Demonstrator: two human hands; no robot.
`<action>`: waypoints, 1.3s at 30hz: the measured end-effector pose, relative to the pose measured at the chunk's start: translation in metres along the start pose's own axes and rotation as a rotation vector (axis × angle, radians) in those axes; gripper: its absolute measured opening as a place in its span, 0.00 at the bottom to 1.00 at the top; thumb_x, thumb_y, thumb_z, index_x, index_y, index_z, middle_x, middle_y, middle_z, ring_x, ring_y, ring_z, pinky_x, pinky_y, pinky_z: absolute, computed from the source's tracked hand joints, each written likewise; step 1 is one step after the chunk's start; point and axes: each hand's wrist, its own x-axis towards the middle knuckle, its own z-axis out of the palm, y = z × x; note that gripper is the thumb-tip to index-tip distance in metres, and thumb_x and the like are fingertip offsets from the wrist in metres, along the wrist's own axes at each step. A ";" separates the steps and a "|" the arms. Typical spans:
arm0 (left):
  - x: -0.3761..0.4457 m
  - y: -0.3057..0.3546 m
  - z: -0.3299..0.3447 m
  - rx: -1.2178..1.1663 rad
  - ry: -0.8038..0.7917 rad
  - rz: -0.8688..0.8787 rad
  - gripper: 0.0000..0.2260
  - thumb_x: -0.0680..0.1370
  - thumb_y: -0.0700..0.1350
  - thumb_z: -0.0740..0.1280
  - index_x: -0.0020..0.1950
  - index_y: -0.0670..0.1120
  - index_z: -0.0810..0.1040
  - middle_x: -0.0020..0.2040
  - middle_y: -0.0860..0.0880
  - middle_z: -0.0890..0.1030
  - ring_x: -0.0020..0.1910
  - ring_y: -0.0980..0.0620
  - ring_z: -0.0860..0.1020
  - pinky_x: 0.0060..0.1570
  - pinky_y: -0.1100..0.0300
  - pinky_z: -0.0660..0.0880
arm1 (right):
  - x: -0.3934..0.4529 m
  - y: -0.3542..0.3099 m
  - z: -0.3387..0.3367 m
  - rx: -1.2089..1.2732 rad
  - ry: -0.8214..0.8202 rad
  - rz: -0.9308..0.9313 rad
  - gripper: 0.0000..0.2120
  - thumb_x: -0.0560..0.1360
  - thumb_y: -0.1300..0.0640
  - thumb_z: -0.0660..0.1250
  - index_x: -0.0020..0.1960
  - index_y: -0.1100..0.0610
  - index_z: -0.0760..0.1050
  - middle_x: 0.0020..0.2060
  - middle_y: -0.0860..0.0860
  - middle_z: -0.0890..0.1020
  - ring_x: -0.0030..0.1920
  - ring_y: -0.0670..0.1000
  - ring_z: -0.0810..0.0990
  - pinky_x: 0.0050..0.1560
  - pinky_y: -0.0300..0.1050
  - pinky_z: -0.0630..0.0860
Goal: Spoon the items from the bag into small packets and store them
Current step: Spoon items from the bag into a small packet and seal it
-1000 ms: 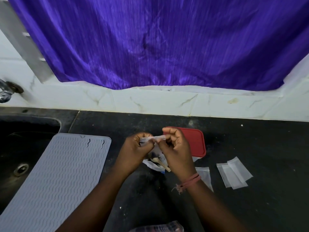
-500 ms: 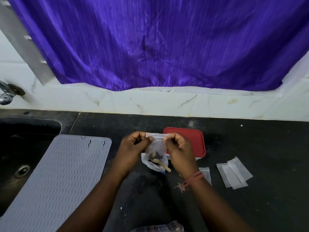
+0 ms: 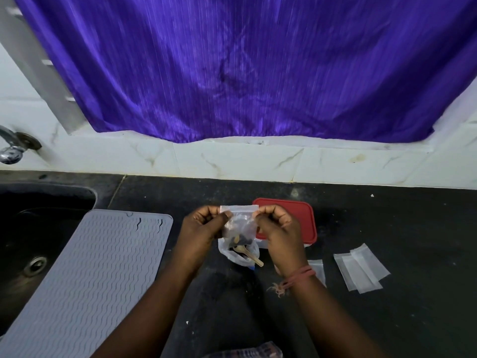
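Single head view, looking forward-down, close over black counter (image 3: 387,215), facing curtained wall.

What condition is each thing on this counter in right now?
Small packet: held up by its top edge, dark pieces inside.
Left hand: pinching the packet's left corner.
Right hand: pinching its right corner.
Bag: open, spoon resting in it.
Red-lidded box: lid on.
Spare packets: empty, flat.
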 end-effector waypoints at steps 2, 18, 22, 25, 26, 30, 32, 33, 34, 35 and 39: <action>-0.001 -0.002 0.001 -0.023 0.002 0.005 0.05 0.80 0.40 0.69 0.47 0.45 0.85 0.44 0.39 0.85 0.43 0.43 0.82 0.51 0.37 0.79 | -0.002 0.000 0.000 0.004 -0.009 -0.012 0.03 0.77 0.65 0.68 0.45 0.62 0.79 0.37 0.52 0.81 0.39 0.47 0.77 0.42 0.41 0.77; -0.009 -0.001 0.015 0.026 -0.093 0.014 0.06 0.81 0.41 0.68 0.53 0.42 0.84 0.48 0.41 0.86 0.47 0.46 0.85 0.49 0.53 0.81 | -0.009 0.004 -0.007 0.014 -0.052 -0.012 0.05 0.79 0.63 0.67 0.50 0.58 0.81 0.44 0.53 0.86 0.46 0.49 0.84 0.48 0.42 0.81; -0.014 -0.005 0.027 0.125 -0.126 0.063 0.04 0.79 0.40 0.71 0.51 0.42 0.85 0.44 0.45 0.88 0.44 0.47 0.87 0.44 0.58 0.82 | -0.019 0.010 -0.012 -0.034 -0.047 0.019 0.05 0.81 0.59 0.66 0.50 0.54 0.81 0.43 0.50 0.86 0.47 0.50 0.85 0.50 0.46 0.82; -0.017 -0.009 0.033 0.188 -0.080 0.087 0.04 0.78 0.40 0.73 0.44 0.44 0.85 0.38 0.47 0.87 0.38 0.51 0.85 0.37 0.61 0.79 | -0.023 0.015 -0.018 -0.037 -0.031 0.039 0.04 0.80 0.59 0.67 0.50 0.55 0.81 0.44 0.52 0.86 0.48 0.54 0.85 0.52 0.49 0.82; -0.018 -0.012 0.036 0.195 -0.082 0.075 0.03 0.78 0.40 0.73 0.44 0.44 0.86 0.39 0.47 0.87 0.38 0.48 0.86 0.39 0.59 0.80 | -0.025 0.017 -0.024 -0.023 -0.016 0.043 0.04 0.80 0.59 0.67 0.50 0.57 0.81 0.45 0.54 0.86 0.49 0.56 0.85 0.53 0.50 0.82; -0.024 -0.027 0.051 0.162 -0.094 -0.024 0.04 0.77 0.41 0.73 0.46 0.41 0.87 0.40 0.41 0.87 0.41 0.37 0.86 0.44 0.49 0.81 | -0.037 0.038 -0.042 0.025 -0.012 0.107 0.06 0.80 0.59 0.67 0.51 0.59 0.82 0.45 0.58 0.86 0.46 0.55 0.85 0.51 0.52 0.80; -0.028 -0.038 0.065 0.125 -0.100 -0.117 0.05 0.77 0.39 0.72 0.45 0.38 0.86 0.39 0.37 0.86 0.40 0.36 0.85 0.42 0.50 0.81 | -0.046 0.051 -0.055 0.005 0.043 0.132 0.09 0.81 0.57 0.66 0.48 0.61 0.83 0.43 0.59 0.86 0.43 0.52 0.84 0.48 0.52 0.80; -0.029 -0.044 0.071 0.118 -0.107 -0.157 0.05 0.77 0.38 0.72 0.45 0.38 0.86 0.39 0.37 0.86 0.41 0.35 0.85 0.43 0.49 0.81 | -0.049 0.057 -0.061 -0.002 0.084 0.145 0.10 0.81 0.57 0.66 0.47 0.62 0.83 0.41 0.59 0.86 0.41 0.51 0.84 0.46 0.50 0.80; -0.030 -0.052 0.079 0.137 -0.116 -0.189 0.05 0.77 0.39 0.72 0.46 0.38 0.87 0.40 0.37 0.86 0.42 0.35 0.85 0.45 0.46 0.82 | -0.052 0.062 -0.070 -0.003 0.125 0.170 0.11 0.81 0.57 0.66 0.46 0.62 0.84 0.40 0.58 0.86 0.40 0.50 0.84 0.44 0.47 0.80; -0.030 -0.059 0.085 0.170 -0.122 -0.220 0.05 0.77 0.40 0.73 0.46 0.39 0.87 0.40 0.39 0.87 0.43 0.36 0.86 0.47 0.46 0.82 | -0.053 0.066 -0.078 0.001 0.154 0.208 0.10 0.80 0.57 0.67 0.45 0.60 0.84 0.39 0.57 0.86 0.41 0.51 0.85 0.45 0.47 0.81; -0.034 -0.087 0.115 0.189 -0.129 -0.401 0.03 0.76 0.39 0.73 0.45 0.40 0.86 0.37 0.42 0.86 0.34 0.47 0.85 0.38 0.55 0.82 | -0.054 0.085 -0.109 0.076 0.248 0.427 0.07 0.77 0.58 0.70 0.45 0.58 0.86 0.40 0.55 0.87 0.45 0.58 0.86 0.51 0.55 0.83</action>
